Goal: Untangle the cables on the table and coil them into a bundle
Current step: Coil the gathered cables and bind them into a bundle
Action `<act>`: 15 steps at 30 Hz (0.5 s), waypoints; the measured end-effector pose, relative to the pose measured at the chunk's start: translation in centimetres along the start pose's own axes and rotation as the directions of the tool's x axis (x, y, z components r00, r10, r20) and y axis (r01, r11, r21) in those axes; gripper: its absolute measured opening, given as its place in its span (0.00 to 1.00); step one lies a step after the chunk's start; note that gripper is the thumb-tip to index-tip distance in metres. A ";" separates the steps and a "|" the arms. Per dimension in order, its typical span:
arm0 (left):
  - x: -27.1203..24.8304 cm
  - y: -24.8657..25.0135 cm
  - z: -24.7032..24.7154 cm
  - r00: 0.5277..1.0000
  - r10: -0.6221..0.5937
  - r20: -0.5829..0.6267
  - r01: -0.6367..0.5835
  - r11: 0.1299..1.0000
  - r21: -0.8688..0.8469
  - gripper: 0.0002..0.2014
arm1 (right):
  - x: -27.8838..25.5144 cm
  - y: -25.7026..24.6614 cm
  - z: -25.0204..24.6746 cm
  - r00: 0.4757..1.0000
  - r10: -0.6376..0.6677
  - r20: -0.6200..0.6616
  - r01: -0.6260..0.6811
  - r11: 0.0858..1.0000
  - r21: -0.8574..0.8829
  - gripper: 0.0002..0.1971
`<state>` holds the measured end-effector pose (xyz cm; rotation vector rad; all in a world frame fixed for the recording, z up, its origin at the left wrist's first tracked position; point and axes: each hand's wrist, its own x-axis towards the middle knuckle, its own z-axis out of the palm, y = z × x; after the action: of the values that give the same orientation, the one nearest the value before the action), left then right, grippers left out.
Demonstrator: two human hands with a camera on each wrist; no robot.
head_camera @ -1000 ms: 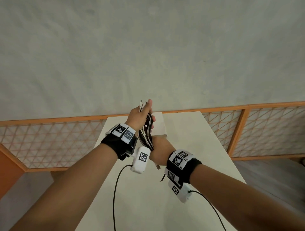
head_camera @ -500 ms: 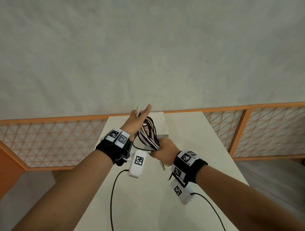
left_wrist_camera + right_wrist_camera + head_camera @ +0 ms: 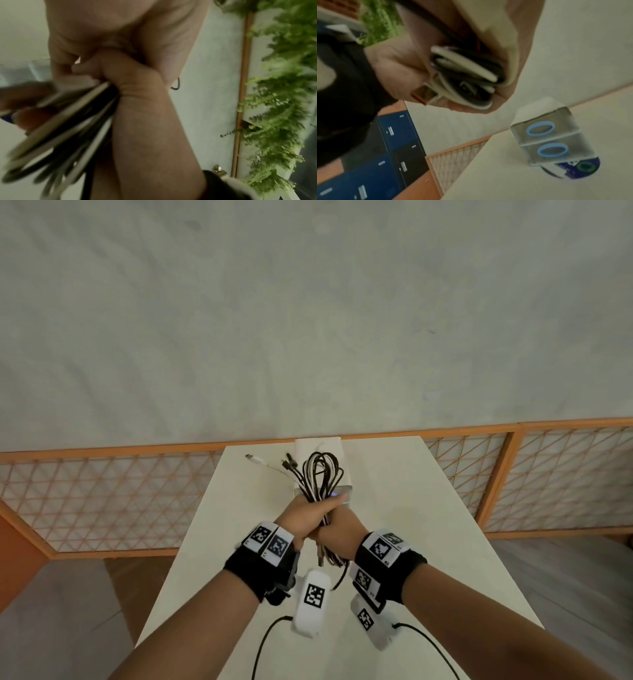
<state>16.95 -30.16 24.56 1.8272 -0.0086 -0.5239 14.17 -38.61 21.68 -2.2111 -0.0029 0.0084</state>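
Note:
A bundle of black and white cables [image 3: 320,474] is folded into long loops above the white table [image 3: 411,525]. Both hands grip its middle side by side, the left hand [image 3: 303,517] just left of the right hand [image 3: 340,530]. The loops stick out beyond the fists toward the far end of the table. Loose ends with plugs [image 3: 253,458] fan out to the left. Shorter cable ends [image 3: 330,558] hang below the fists. In the right wrist view the folded cables [image 3: 462,75] and a metal USB plug [image 3: 424,94] sit between the palms. The left wrist view shows blurred cables [image 3: 60,128] leaving the fists.
A small grey device [image 3: 342,491] stands on the table just behind the hands; in the right wrist view it is a clear box with blue rings [image 3: 553,138]. A white sheet [image 3: 318,445] lies at the far edge. An orange lattice fence [image 3: 102,494] flanks the table.
The left hand, earlier straight-fingered beside the bundle, has closed round it next to the right hand. The bundle has swung from upright to pointing away over the table.

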 end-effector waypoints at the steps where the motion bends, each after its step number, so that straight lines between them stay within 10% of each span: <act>1: 0.0 0.0 0.0 1.000 -0.006 -0.022 0.006 1.000 0.002 0.40 | -0.1 -0.1 0.0 1.000 0.002 0.020 -0.001 0.999 -0.049 0.22; 6: 0.4 -0.8 0.2 0.993 0.105 -0.056 -0.099 0.990 0.098 0.12 | -1.8 -2.0 -3.3 0.940 -0.057 0.337 0.134 0.968 -0.211 0.15; 10: 0.7 -1.0 -1.0 0.994 0.111 -0.001 -0.110 0.988 0.110 0.09 | -2.5 -4.8 -7.7 0.902 0.119 0.415 0.196 0.744 -0.639 0.27; 12: 0.7 -1.4 -1.8 0.996 0.085 -0.023 -0.081 0.985 0.153 0.07 | -2.1 -5.5 -8.9 0.965 -0.102 0.241 0.246 0.673 -0.698 0.24; 15: 0.8 -1.8 -1.2 0.999 0.037 -0.013 -0.032 0.961 0.276 0.09 | -1.4 -6.4 -7.8 0.770 -0.569 0.287 0.627 0.595 -0.503 0.12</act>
<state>17.62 -28.65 22.93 2.1002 -0.1059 -0.5009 12.87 -41.01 31.47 -2.7003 -0.9383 -0.3036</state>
